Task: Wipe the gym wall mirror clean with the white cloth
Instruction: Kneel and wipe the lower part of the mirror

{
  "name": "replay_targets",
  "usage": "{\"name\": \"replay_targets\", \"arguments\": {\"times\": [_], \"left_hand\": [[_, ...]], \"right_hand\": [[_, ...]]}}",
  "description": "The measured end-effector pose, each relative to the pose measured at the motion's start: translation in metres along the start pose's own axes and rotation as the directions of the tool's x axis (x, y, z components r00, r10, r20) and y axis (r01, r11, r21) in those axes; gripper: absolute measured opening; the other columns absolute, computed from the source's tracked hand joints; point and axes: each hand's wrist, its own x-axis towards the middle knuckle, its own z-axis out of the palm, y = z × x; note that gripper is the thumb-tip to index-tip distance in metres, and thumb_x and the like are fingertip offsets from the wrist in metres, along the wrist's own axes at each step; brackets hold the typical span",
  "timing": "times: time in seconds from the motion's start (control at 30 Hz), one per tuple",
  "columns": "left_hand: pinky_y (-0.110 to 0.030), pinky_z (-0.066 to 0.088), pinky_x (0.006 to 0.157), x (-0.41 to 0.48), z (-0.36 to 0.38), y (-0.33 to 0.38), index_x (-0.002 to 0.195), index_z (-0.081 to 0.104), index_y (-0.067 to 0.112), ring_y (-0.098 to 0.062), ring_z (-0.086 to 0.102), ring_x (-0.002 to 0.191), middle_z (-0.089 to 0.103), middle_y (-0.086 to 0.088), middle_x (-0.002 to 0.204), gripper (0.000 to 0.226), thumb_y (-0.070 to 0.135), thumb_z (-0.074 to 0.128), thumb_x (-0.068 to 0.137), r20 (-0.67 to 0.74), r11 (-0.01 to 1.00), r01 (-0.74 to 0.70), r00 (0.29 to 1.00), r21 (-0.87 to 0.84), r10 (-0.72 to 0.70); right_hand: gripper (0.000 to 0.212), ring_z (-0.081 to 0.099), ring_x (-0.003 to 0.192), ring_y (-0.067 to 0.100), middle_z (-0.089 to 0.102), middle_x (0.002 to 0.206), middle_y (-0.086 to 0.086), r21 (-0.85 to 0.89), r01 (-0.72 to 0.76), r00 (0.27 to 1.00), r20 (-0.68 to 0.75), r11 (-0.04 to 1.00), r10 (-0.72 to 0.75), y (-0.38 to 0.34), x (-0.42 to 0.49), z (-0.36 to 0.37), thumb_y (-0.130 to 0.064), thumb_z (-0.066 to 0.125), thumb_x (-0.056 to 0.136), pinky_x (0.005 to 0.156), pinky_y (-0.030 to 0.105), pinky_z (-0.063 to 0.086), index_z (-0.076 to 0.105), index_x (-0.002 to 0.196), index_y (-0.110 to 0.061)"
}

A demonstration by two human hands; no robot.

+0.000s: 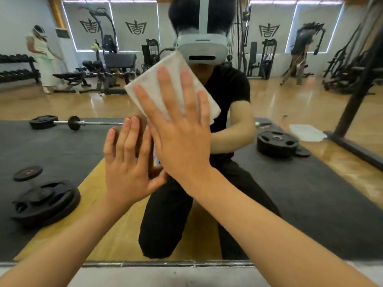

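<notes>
The only view comes from a wide-angle camera worn on the person's head, facing the wall mirror (310, 104) almost square-on from very near and tipped a little downward, so the mirror's lower edge crosses the foot of the frame. Both forearms enter from the bottom corners, the left hand (128, 162) and right hand (180, 131) looming large at centre, while the reflected headset (202, 48) sits top centre, looking back at the lens; straight lines bow toward the frame's edges
</notes>
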Motion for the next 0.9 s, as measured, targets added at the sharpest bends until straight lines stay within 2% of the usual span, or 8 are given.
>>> {"name": "replay_targets", "arguments": {"times": [0.07,0.13,0.33,0.4,0.47,0.6,0.73,0.9], "left_hand": [[-0.057,0.012,0.13,-0.001,-0.001,-0.001,0.167,0.02,0.005,-0.034,0.011,0.163,0.018,-0.026,0.169,0.099,0.061,0.056,0.094,-0.005,1.0,-0.009,1.0,0.001,0.009],[-0.058,0.012,0.13,-0.002,0.0,0.0,0.167,0.02,0.006,-0.035,0.011,0.163,0.017,-0.025,0.169,0.097,0.058,0.056,0.094,-0.006,1.0,-0.011,1.0,0.001,0.011],[-0.059,0.012,0.13,0.0,0.001,0.004,0.168,0.018,0.008,-0.033,0.008,0.164,0.015,-0.026,0.169,0.093,0.055,0.053,0.095,-0.016,1.0,0.002,1.0,-0.008,-0.002],[-0.058,0.011,0.13,0.001,0.002,0.005,0.168,0.017,0.007,-0.033,0.006,0.164,0.015,-0.027,0.168,0.093,0.054,0.053,0.095,-0.013,1.0,0.0,1.0,0.004,0.001],[-0.058,0.011,0.13,0.001,0.002,0.006,0.167,0.019,0.005,-0.032,0.004,0.164,0.017,-0.028,0.167,0.092,0.054,0.052,0.095,-0.012,1.0,0.006,1.0,0.009,-0.006],[-0.056,0.011,0.13,0.003,0.0,0.006,0.163,0.024,0.002,-0.032,0.006,0.163,0.019,-0.027,0.165,0.09,0.053,0.053,0.095,0.005,1.0,0.004,1.0,-0.002,-0.004],[-0.055,0.011,0.13,0.003,-0.001,0.005,0.161,0.027,0.002,-0.041,0.02,0.156,0.02,-0.027,0.164,0.084,0.05,0.051,0.097,0.022,1.0,0.014,1.0,-0.003,-0.014],[-0.056,0.011,0.13,0.002,-0.003,0.006,0.159,0.031,0.0,-0.045,0.023,0.154,0.021,-0.027,0.163,0.078,0.045,0.049,0.098,0.027,1.0,0.02,0.999,-0.008,-0.02]], "right_hand": [[0.048,0.023,0.16,0.031,0.03,0.171,0.003,-0.013,0.131,0.991,0.021,0.991,-0.131,0.029,-0.003,-0.008,-0.043,0.036,0.113,0.129,0.05,0.019,0.036,0.162,-0.039],[0.049,0.022,0.16,0.028,0.028,0.171,0.003,-0.066,0.171,0.985,0.025,0.983,-0.17,0.077,-0.016,-0.023,-0.044,0.037,0.114,0.128,0.046,0.019,0.036,0.162,-0.04],[0.058,0.008,0.161,0.038,0.003,0.175,0.01,-0.295,-0.101,0.993,0.027,0.95,0.114,0.214,-0.098,-0.072,-0.041,0.038,0.113,0.123,0.055,0.022,0.02,0.168,-0.032],[0.057,0.01,0.158,0.047,0.005,0.174,0.017,-0.273,-0.233,0.97,0.005,0.933,0.244,0.204,-0.107,-0.068,-0.036,0.036,0.114,0.121,0.06,0.022,0.018,0.168,-0.03],[0.055,0.012,0.156,0.053,0.011,0.172,0.022,-0.205,-0.276,0.959,0.003,0.939,0.283,0.161,-0.094,-0.052,-0.035,0.035,0.114,0.125,0.061,0.017,0.019,0.167,-0.03],[0.05,0.02,0.157,0.045,0.016,0.17,0.01,-0.139,-0.042,0.998,0.036,0.989,0.047,0.061,-0.059,-0.011,-0.04,0.035,0.115,0.126,0.06,0.02,0.032,0.164,-0.033],[0.053,0.017,0.158,0.039,0.014,0.171,0.007,-0.081,-0.026,1.0,-0.004,0.996,0.025,0.038,-0.078,0.01,-0.04,0.04,0.114,0.127,0.055,0.015,0.025,0.165,-0.036],[0.067,0.0,0.162,0.034,0.004,0.177,0.008,-0.14,0.177,0.954,0.266,0.974,-0.136,0.054,-0.206,0.022,-0.037,0.053,0.108,0.129,0.051,0.003,0.021,0.167,-0.034]]}}
